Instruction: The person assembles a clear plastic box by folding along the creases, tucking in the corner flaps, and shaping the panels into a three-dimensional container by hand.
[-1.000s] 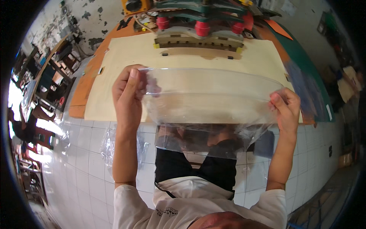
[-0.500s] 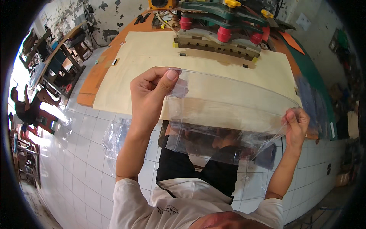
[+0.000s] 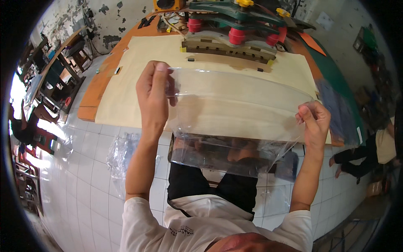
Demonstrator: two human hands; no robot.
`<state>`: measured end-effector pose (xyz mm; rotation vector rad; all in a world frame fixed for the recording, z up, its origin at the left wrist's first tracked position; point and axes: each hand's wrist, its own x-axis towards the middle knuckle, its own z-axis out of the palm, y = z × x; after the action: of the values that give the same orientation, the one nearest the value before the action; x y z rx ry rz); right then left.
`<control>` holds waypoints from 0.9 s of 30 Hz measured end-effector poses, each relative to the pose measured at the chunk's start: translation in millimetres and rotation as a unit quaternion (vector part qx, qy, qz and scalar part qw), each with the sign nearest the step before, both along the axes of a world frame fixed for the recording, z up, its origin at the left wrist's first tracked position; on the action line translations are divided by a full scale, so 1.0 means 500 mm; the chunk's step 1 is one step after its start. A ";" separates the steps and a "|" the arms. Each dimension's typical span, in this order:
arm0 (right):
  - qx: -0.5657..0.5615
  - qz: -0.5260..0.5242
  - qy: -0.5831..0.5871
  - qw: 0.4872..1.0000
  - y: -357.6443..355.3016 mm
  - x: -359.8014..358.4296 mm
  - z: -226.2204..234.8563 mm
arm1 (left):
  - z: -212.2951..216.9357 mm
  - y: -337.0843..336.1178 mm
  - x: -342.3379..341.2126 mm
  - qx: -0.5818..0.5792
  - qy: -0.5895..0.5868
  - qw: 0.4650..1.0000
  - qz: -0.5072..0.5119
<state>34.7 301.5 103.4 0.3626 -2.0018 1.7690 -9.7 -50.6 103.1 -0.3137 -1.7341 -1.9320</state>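
Observation:
A clear, soft plastic sheet with a folded seam, maybe a flat pouch, is stretched between my two hands above the near edge of the table. My left hand pinches its upper left corner between thumb and fingers. At the right end, my right hand grips the other upper corner with thumb and curled fingers. The sheet's lower part hangs over my lap, creased and shiny toward the right. Whether it has one layer or more I cannot tell.
Cream paper covers the orange tabletop. At the back stands a green machine with red knobs and a toothed bar. Bluish plastic sheets lie at the right. Clear plastic is on the tiled floor; another person is at the right.
Both hands have moved up and slightly left in view, carrying the plastic sheet with them. The left hand has turned more upright. Another person's legs have come into view at the right.

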 end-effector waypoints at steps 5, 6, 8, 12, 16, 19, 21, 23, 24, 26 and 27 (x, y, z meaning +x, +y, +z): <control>0.031 0.009 0.001 0.999 -0.019 0.006 0.013 | -0.008 -0.010 -0.003 -0.014 -0.022 0.996 0.088; 0.028 0.017 0.004 0.999 -0.021 0.006 0.013 | -0.010 -0.010 -0.003 -0.022 0.007 0.993 0.117; 0.025 0.023 0.006 0.999 -0.022 0.006 0.012 | -0.006 -0.001 0.003 0.000 0.032 0.986 0.164; 0.015 0.029 -0.009 0.999 -0.026 0.004 0.009 | -0.022 -0.011 0.001 -0.015 0.089 0.977 0.196; 0.011 0.041 -0.014 0.999 -0.024 -0.004 -0.001 | -0.042 -0.021 -0.003 -0.052 0.131 0.960 0.241; -0.004 0.050 -0.033 0.998 -0.022 -0.017 -0.018 | -0.044 -0.015 -0.020 -0.089 0.171 0.940 0.282; 0.012 0.049 -0.061 0.997 -0.012 -0.022 -0.023 | -0.039 -0.011 -0.036 -0.114 0.189 0.930 0.294; 0.030 0.048 -0.089 0.994 0.006 -0.023 -0.021 | -0.028 -0.005 -0.040 -0.142 0.183 0.933 0.275; 0.058 0.079 -0.114 0.989 0.017 -0.020 -0.015 | -0.020 -0.001 -0.041 -0.169 0.178 0.935 0.255; 0.086 0.111 -0.138 0.980 0.016 -0.020 0.000 | -0.004 0.009 -0.042 -0.197 0.173 0.934 0.242; 0.146 0.089 -0.027 0.985 0.008 -0.025 0.011 | 0.005 0.018 -0.043 -0.225 0.168 0.932 0.228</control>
<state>22.3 305.4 108.9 0.6098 -2.3385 1.5985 -30.9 -41.8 105.8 -0.3413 -1.7999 -1.0746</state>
